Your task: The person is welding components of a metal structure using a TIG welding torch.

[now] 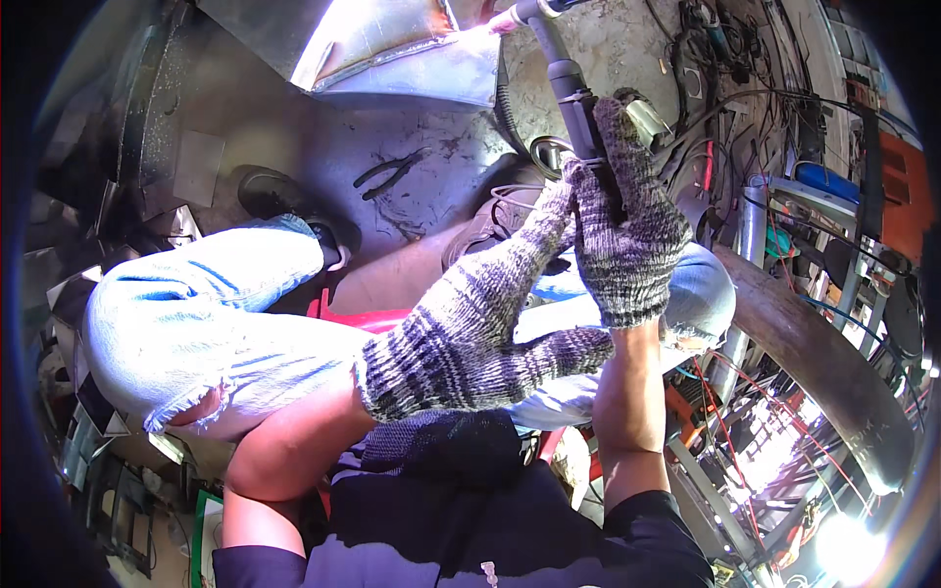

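Observation:
Both my hands wear grey-and-black striped knit gloves. In my right hand (629, 220) I grip the dark handle of a TIG welding torch (567, 83), my index finger lying along it. Its pink nozzle (505, 21) points left at a bent, shiny sheet-metal piece (417, 73) with a weld seam across it. My left hand (480, 309) stretches out below, fingers straight and thumb spread toward my right wrist. Its fingertips meet the right glove beside the torch handle; whether they touch the handle is hidden.
Pliers (390, 174) with dark handles lie on the metal surface between my feet. Tangled cables (730, 59) spread at the far right. A long brown curved tube (818, 353) and a metal rack (823, 196) stand to my right. A red seat (368, 320) shows under my legs.

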Tool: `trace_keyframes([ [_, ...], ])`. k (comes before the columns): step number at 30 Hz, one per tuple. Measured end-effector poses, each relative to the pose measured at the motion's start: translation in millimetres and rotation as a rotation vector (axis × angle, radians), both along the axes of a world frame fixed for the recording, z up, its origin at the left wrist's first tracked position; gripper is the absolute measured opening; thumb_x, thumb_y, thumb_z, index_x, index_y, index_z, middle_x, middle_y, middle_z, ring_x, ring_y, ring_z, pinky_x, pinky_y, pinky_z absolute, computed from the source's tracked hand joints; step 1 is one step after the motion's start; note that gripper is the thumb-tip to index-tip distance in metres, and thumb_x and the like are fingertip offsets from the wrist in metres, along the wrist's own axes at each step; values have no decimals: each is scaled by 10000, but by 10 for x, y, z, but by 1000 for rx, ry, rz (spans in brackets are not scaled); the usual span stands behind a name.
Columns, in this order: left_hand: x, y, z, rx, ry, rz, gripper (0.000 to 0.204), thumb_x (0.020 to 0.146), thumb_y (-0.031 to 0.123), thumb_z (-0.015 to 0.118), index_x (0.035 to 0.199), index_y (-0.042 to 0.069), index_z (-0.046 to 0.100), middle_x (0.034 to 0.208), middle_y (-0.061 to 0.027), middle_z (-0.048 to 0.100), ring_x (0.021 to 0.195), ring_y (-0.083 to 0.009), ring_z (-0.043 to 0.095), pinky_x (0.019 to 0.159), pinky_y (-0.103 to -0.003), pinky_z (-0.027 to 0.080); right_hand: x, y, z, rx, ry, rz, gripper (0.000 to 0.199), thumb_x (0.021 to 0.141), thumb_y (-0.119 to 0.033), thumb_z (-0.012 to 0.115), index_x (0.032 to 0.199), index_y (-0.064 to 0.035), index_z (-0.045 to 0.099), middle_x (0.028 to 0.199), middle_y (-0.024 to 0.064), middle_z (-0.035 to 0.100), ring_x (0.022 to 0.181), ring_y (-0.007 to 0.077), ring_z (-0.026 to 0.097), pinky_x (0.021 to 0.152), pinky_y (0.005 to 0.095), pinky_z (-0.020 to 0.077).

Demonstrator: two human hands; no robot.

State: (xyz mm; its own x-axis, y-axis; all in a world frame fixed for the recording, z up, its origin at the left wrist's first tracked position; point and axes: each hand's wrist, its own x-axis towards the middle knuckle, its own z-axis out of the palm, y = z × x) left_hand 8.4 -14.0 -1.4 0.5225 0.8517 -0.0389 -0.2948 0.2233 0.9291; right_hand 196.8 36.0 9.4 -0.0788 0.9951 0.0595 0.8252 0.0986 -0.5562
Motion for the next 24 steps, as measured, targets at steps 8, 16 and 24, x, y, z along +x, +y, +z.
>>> trace_keyframes([
  [8,-25,3,12,266,305,-16,1105,927,380,894,1704,-77,255,1748,-304,331,1606,-395,401,1291,-491,352,1,26,-58,33,120,-7,495,1017,-114,757,1505,-100,676,1276,207,788,1044,282,821,870,354,622],
  [16,16,-15,-35,360,230,65,1059,968,248,865,1720,-81,195,1793,-258,270,1641,-318,338,1308,-458,315,12,22,-44,39,113,-2,491,1024,-129,758,1506,-87,671,1343,205,768,1135,271,803,936,354,612],
  [24,-7,25,29,355,265,28,989,1002,325,825,1702,-81,256,1719,-295,396,1590,-372,432,1298,-460,341,22,14,-67,52,125,30,495,1023,-89,745,1511,-63,662,1361,197,767,1153,179,772,941,339,610],
])
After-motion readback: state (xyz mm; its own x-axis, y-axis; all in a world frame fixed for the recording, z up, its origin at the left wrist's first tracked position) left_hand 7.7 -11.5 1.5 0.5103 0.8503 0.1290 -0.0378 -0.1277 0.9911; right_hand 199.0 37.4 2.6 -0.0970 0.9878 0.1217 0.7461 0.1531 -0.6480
